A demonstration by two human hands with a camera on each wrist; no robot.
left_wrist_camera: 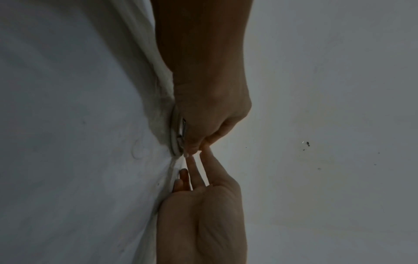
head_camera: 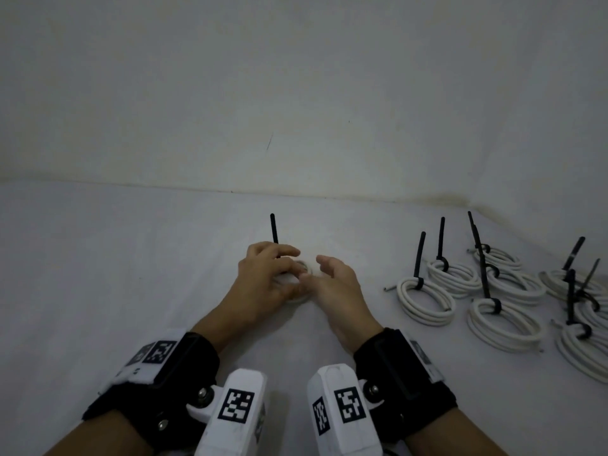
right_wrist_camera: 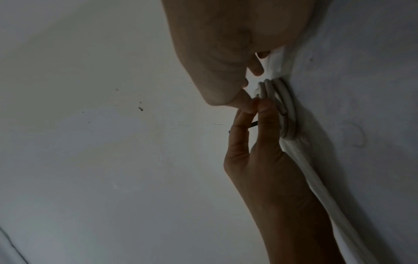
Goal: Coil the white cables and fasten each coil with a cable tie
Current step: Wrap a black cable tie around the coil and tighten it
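Already, most of the work looked done: a cluster of tied coils (head_camera: 493, 291) lay at the right of the white sheet (head_camera: 131, 258), each with a black tie tail standing up. Near the middle, one more white coil (head_camera: 297, 296) lay under both hands. The left hand (head_camera: 266, 278) pinched its cable tie (head_camera: 273, 228), while the right hand (head_camera: 335, 284) rested beside it, fingers loose and holding nothing. Cinching this tie seemed to remain.
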